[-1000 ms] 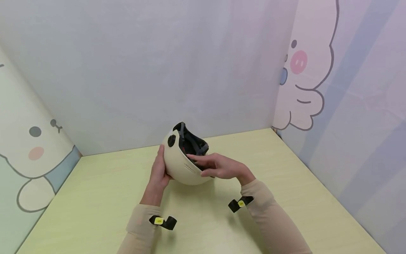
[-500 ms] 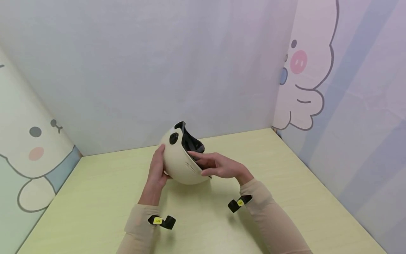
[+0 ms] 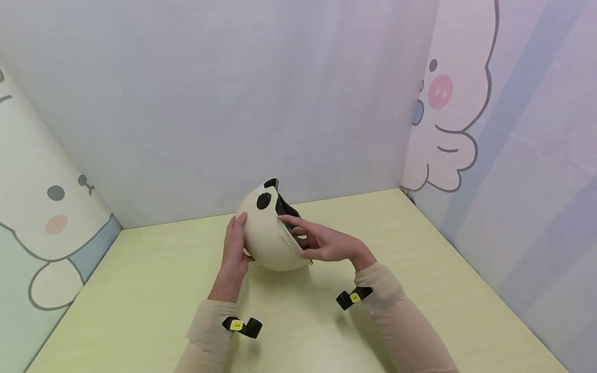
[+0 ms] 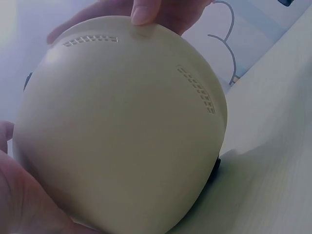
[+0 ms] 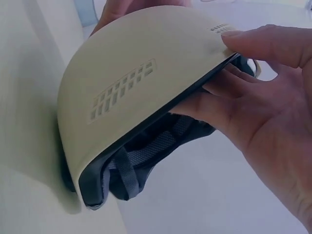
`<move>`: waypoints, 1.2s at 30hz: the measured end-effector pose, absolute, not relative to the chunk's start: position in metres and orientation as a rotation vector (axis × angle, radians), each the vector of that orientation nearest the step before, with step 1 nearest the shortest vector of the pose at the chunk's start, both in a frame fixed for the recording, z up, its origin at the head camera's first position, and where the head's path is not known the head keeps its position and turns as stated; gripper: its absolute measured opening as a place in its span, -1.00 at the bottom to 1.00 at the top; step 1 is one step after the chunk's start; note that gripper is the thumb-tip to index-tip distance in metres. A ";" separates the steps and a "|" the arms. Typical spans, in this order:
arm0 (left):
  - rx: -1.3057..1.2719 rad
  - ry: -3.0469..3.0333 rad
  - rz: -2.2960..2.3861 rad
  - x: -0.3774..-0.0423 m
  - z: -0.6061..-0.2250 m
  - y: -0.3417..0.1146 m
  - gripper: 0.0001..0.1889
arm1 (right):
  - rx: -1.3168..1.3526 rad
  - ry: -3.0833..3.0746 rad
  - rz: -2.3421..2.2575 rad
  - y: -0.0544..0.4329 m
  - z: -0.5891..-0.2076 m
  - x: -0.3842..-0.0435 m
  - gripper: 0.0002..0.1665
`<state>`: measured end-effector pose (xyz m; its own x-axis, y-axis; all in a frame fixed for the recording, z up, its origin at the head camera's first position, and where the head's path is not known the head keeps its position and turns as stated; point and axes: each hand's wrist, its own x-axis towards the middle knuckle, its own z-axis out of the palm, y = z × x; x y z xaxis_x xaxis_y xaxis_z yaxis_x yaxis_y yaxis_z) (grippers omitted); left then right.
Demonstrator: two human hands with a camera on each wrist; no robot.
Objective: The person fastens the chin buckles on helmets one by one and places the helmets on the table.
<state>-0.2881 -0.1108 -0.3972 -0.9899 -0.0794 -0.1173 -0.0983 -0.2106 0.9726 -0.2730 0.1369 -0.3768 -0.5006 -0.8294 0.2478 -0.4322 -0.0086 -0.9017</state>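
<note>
A cream helmet (image 3: 268, 233) stands tilted on the table, its black-lined opening turned to the right. My left hand (image 3: 235, 246) grips the rounded shell from the left, and part of that hand (image 4: 22, 204) shows at the lower left of the left wrist view. My right hand (image 3: 328, 243) pinches the rim: in the right wrist view the thumb (image 5: 263, 46) presses the outer shell while the other fingers reach inside. Their tips are hidden by the shell. A dark strap (image 5: 126, 173) and grey padding show inside the helmet. A round black disc (image 3: 264, 201) sits on its side.
The pale wooden table (image 3: 154, 290) spreads out around the helmet. A grey-lilac curtain wall (image 3: 186, 114) stands close behind it. Printed cartoon panels flank the table, one with a pig-nosed figure (image 3: 448, 129) on the right.
The helmet has turned in my hands, so its opening faces more away and less of the dark inside shows. Both hands have stayed on it with only slight shifts.
</note>
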 end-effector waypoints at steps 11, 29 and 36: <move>-0.213 1.937 2.471 -0.286 -0.399 -0.112 -0.19 | -1.441 2.462 -1.091 0.132 -0.360 -0.258 0.02; -0.176 1.914 2.493 -0.284 -0.399 -0.113 -0.15 | -1.366 2.463 -1.189 0.130 -0.358 -0.258 0.05; -0.171 1.921 2.508 -0.284 -0.402 -0.112 -0.11 | -1.329 2.459 -1.250 0.130 -0.360 -0.260 0.06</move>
<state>-0.2838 -0.1121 -0.4016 -0.9939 -0.0832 -0.0722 -0.0480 -0.2628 0.9637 -0.2602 0.1301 -0.3598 -0.6203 -0.7288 0.2900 -0.6637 0.2908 -0.6892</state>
